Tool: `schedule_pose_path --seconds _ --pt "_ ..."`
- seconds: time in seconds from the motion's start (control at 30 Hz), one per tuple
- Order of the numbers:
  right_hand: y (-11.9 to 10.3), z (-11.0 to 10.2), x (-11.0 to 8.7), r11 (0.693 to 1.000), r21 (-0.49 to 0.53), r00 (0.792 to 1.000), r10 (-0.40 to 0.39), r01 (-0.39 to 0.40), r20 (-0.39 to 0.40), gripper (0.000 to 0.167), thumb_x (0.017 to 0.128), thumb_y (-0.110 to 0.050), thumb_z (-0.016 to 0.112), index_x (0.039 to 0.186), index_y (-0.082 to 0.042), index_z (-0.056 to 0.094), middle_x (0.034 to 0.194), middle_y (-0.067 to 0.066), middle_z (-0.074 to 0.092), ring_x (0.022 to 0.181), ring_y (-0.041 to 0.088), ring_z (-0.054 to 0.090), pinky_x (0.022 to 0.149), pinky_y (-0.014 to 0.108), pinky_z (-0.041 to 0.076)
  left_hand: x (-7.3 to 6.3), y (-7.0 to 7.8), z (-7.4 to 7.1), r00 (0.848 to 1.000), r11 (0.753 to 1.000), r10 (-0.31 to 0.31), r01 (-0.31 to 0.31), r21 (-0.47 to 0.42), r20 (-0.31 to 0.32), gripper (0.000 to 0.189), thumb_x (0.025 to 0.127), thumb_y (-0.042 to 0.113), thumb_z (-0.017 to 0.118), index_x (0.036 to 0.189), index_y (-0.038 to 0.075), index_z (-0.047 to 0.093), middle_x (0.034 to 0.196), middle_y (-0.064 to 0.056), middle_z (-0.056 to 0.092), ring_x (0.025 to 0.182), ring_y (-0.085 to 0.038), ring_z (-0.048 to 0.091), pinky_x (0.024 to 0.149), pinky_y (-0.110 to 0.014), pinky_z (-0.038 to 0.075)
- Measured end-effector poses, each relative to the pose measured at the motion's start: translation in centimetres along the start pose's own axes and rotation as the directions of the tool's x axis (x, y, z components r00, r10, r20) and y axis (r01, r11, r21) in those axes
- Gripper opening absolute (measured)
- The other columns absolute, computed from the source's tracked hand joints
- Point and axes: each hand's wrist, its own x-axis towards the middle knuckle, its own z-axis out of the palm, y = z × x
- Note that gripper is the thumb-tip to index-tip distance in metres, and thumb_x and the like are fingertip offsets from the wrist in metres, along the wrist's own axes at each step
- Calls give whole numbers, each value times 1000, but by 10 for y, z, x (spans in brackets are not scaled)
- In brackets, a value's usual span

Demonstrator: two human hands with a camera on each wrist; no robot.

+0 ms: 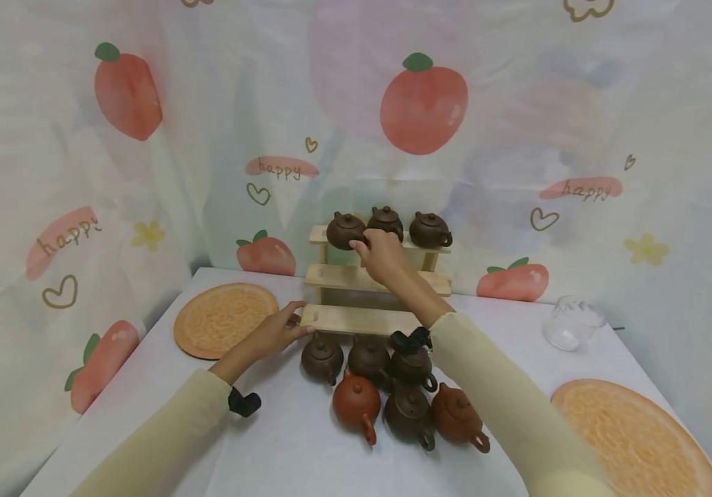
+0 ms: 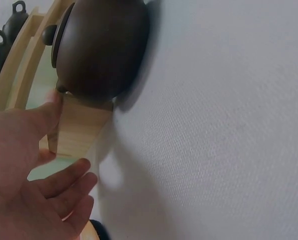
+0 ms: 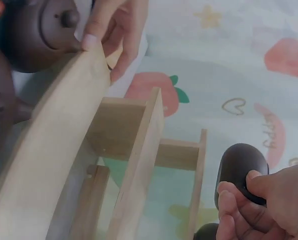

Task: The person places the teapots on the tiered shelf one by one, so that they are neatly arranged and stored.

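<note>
A dark brown teapot (image 1: pixel 345 232) is at the left end of the top tier of a wooden stepped shelf (image 1: pixel 365 320). My right hand (image 1: pixel 386 257) pinches its handle between thumb and fingers; whether its base rests on the board, I cannot tell. Two more dark teapots stand on that tier, a middle one (image 1: pixel 387 217) and a right one (image 1: pixel 429 230). My left hand (image 1: pixel 273 331) grips the left end of the lowest board, thumb on one side and index finger on the other. In the left wrist view a dark teapot (image 2: pixel 104 47) sits close to that thumb.
Several teapots stand on the white tabletop before the shelf, among them an orange-red one (image 1: pixel 356 400) and a reddish-brown one (image 1: pixel 455 413). Round orange-patterned mats lie at left (image 1: pixel 225 319) and right (image 1: pixel 635 438). A clear glass cup (image 1: pixel 570 324) stands back right. Printed cloth (image 1: pixel 492 124) hangs behind.
</note>
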Motion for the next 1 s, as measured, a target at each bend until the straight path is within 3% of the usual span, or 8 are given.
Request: schedule_pose_path --seconds 0.27,0.4,0.53,0.63,0.87,1.0 --pt "-3 11 20 998 -46 999 32 -34 -40 34 113 -27 51 89 -4 59 71 9 52 56 19 47 58 31 39 -1 -1 2 1000 1000 2 -2 0 -11 68 106 37 67 158 3 40 133 -27 66 127 -41 63 102 -54 53" --pt "-3 16 27 997 -59 997 53 -56 -54 33 113 -28 52 104 0 67 78 11 58 64 22 55 63 33 43 -2 2 1 1000 1000 7 -6 19 -11 68 106 37 66 158 4 40 133 -26 66 127 -41 63 102 -54 53" --pt "-2 21 31 996 -72 997 53 -57 -61 33 113 -27 52 108 2 68 80 12 59 67 24 59 65 34 46 -2 1 -1 1000 999 7 -6 34 -9 68 106 38 67 158 5 40 134 -26 66 128 -42 63 102 -55 52" --pt "-2 24 33 995 -83 996 47 -53 -81 33 113 -26 54 103 2 68 79 13 58 67 26 60 64 34 46 -2 2 -1 1000 999 7 -7 32 -6 67 106 37 67 158 5 41 134 -27 66 127 -42 63 102 -55 52" --pt "-3 27 38 994 -76 995 69 -74 -75 36 113 -26 54 121 5 68 92 19 67 73 30 66 67 37 50 -2 2 -1 1000 1000 -3 3 25 2 67 106 38 66 158 5 40 136 -27 65 129 -42 62 103 -55 52" --pt "-4 27 41 993 -74 993 91 -97 -73 36 112 -28 55 118 4 70 86 18 65 68 27 63 65 35 49 -2 2 -3 1000 999 -3 3 36 4 67 106 38 66 159 5 39 136 -27 65 128 -43 62 102 -55 52"
